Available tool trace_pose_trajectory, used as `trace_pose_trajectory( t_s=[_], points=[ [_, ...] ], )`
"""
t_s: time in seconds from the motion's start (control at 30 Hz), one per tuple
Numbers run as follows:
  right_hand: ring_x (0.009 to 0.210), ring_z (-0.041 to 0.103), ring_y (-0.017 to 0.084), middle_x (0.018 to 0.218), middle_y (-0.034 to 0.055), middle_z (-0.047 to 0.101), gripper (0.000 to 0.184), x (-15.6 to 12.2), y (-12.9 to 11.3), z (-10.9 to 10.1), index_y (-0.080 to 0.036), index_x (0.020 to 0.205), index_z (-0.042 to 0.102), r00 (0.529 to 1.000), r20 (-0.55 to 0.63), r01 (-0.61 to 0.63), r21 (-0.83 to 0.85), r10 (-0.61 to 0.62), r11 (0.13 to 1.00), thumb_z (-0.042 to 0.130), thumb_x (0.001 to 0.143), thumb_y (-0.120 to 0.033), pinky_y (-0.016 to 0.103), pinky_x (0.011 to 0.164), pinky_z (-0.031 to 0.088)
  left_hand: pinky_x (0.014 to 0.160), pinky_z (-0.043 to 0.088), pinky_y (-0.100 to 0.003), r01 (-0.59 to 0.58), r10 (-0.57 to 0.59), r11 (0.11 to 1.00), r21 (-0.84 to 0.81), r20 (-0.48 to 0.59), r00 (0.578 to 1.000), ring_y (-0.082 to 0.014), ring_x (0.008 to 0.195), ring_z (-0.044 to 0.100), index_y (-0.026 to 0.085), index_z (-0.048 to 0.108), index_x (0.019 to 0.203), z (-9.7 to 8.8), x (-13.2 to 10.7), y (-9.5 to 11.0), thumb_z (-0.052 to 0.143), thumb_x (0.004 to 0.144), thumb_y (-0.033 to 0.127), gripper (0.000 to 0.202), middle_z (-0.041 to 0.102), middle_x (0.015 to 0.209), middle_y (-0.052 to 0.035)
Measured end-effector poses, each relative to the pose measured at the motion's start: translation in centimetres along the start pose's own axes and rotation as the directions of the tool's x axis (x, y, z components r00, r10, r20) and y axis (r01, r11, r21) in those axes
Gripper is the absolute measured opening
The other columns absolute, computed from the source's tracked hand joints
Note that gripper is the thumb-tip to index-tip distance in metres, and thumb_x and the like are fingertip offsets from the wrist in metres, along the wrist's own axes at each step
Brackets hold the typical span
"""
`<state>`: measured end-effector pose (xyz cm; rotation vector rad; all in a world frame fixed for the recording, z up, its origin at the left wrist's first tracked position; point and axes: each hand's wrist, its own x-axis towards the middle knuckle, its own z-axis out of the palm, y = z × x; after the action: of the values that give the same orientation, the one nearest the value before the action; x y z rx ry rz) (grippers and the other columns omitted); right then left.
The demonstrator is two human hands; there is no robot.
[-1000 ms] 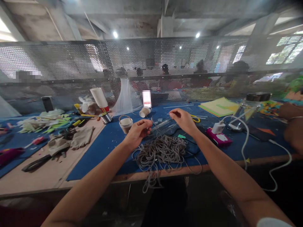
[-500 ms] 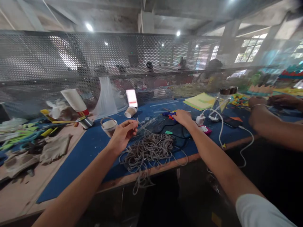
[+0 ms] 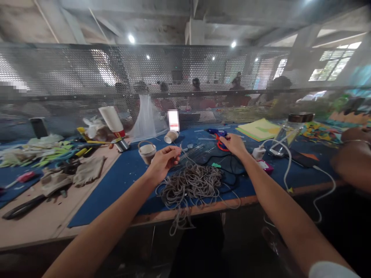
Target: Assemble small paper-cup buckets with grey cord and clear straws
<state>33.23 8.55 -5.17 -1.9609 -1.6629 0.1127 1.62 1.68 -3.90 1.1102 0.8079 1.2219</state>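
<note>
My left hand (image 3: 164, 163) is closed in a pinch on the end of a thin grey cord. The rest of the cord (image 3: 193, 183) lies in a loose tangled heap below and between my hands, some loops hanging over the table's front edge. My right hand (image 3: 234, 145) has its fingers closed on the red-orange handles of a pair of scissors (image 3: 222, 144); the blades are hard to make out. Just behind the scissors lies a blue glue gun (image 3: 216, 132). A small cup with a handle like a basket (image 3: 147, 153) stands left of my left hand, and a brown-wrapped cup (image 3: 171, 137) lies beyond it.
Stacked paper cups (image 3: 111, 119) lean at the left, near work gloves (image 3: 89, 170) and green scraps. Right of me are a white charger (image 3: 259, 153) with its cable, a glass jar (image 3: 285, 135), yellow paper sheets (image 3: 257, 129) and a co-worker's arm (image 3: 352, 162). A mesh screen (image 3: 185, 69) stands behind.
My view has turned left, so things appear farther right. My right hand has drawn the scissors toward me from beside the glue gun. My left hand still pinches the cord.
</note>
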Motion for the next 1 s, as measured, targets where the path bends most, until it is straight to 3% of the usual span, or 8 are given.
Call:
trace_pose_trajectory(
  t_s=[0.07, 0.13, 0.17, 0.23, 0.43, 0.5, 0.67, 1.0],
  points=[
    [0.075, 0.069, 0.02, 0.086, 0.0096, 0.074, 0.037, -0.5, -0.8, -0.1, -0.017, 0.092, 0.062, 0.996, -0.067, 0.077, 0.365, -0.057, 0.928, 0.05, 0.089, -0.051, 0.029, 0.068, 0.05, 0.05, 0.042, -0.015, 0.002, -0.002, 1.0, -0.007, 0.001, 1.0, -0.006, 0.059, 0.054, 0.013, 0.07, 0.077, -0.1, 0.1, 0.0, 0.085, 0.065, 0.026, 0.023, 0.06, 0.071, 0.0005],
    [0.058, 0.064, 0.015, 0.076, 0.003, 0.07, 0.037, -1.2, -1.8, -0.1, -0.018, 0.1, 0.054, 0.99, -0.084, 0.141, 0.709, -0.116, 0.691, 0.054, 0.088, -0.053, 0.028, 0.061, 0.05, 0.05, 0.042, -0.015, 0.003, -0.003, 1.0, -0.012, 0.009, 1.0, -0.006, 0.06, 0.054, 0.013, 0.07, 0.078, -0.1, 0.1, 0.0, 0.084, 0.067, 0.027, 0.023, 0.06, 0.072, 0.0004],
    [0.055, 0.062, 0.013, 0.073, 0.0, 0.068, 0.038, -1.7, -2.4, -0.2, -0.019, 0.101, 0.052, 0.984, -0.09, 0.164, 0.794, -0.153, 0.585, 0.058, 0.086, -0.053, 0.027, 0.059, 0.05, 0.05, 0.042, -0.015, 0.004, -0.003, 1.0, -0.016, 0.013, 1.0, -0.006, 0.06, 0.054, 0.013, 0.07, 0.079, -0.1, 0.2, 0.0, 0.084, 0.067, 0.028, 0.023, 0.06, 0.073, 0.0003],
    [0.055, 0.059, 0.011, 0.07, -0.0031, 0.065, 0.039, -2.7, -3.5, -0.3, -0.02, 0.105, 0.051, 0.965, -0.124, 0.223, 0.849, -0.23, 0.478, 0.064, 0.084, -0.05, 0.025, 0.057, 0.048, 0.049, 0.041, -0.015, 0.012, -0.012, 1.0, -0.023, 0.015, 1.0, -0.006, 0.06, 0.054, 0.013, 0.07, 0.079, -0.2, 0.2, 0.0, 0.083, 0.068, 0.028, 0.023, 0.06, 0.072, 0.0002],
    [0.054, 0.054, 0.01, 0.065, -0.0046, 0.057, 0.028, -5.7, -6.0, -1.0, -0.021, 0.096, 0.053, 0.916, -0.251, 0.385, 0.774, -0.314, 0.504, 0.06, 0.09, -0.048, 0.026, 0.059, 0.048, 0.049, 0.041, -0.014, 0.03, -0.029, 0.999, -0.044, 0.024, 0.999, -0.0059, 0.06, 0.053, 0.013, 0.069, 0.08, -0.4, 0.4, -0.1, 0.082, 0.071, 0.028, 0.022, 0.059, 0.074, -0.0005],
    [0.056, 0.056, 0.011, 0.069, -0.0036, 0.06, 0.026, -6.4, -6.5, -1.2, -0.022, 0.099, 0.052, 0.911, -0.219, 0.371, 0.805, -0.349, 0.463, 0.059, 0.091, -0.046, 0.027, 0.06, 0.049, 0.049, 0.04, -0.014, 0.03, -0.028, 0.998, -0.048, 0.039, 0.999, -0.0058, 0.06, 0.053, 0.012, 0.069, 0.079, -0.4, 0.4, -0.1, 0.082, 0.072, 0.028, 0.022, 0.058, 0.073, -0.0003],
    [0.052, 0.05, 0.011, 0.057, -0.0053, 0.054, 0.032, -6.9, -6.8, -1.1, -0.019, 0.098, 0.064, 0.928, -0.145, 0.321, 0.782, -0.344, 0.535, 0.064, 0.087, -0.049, 0.027, 0.057, 0.043, 0.049, 0.039, -0.014, 0.034, -0.031, 0.998, -0.06, 0.046, 0.998, -0.0053, 0.059, 0.052, 0.012, 0.068, 0.078, -0.3, 0.4, -0.1, 0.081, 0.072, 0.028, 0.021, 0.058, 0.073, 0.0002],
    [0.053, 0.055, 0.013, 0.052, -0.0039, 0.056, 0.035, -7.3, -7.1, -0.4, -0.018, 0.094, 0.072, 0.933, -0.04, 0.23, 0.831, -0.359, 0.505, 0.07, 0.081, -0.05, 0.029, 0.061, 0.048, 0.051, 0.039, -0.017, 0.006, -0.005, 0.997, -0.071, 0.02, 1.0, -0.007, 0.06, 0.053, 0.014, 0.07, 0.079, -0.5, 0.4, -0.2, 0.082, 0.069, 0.026, 0.02, 0.06, 0.072, -0.0006]
  ],
)
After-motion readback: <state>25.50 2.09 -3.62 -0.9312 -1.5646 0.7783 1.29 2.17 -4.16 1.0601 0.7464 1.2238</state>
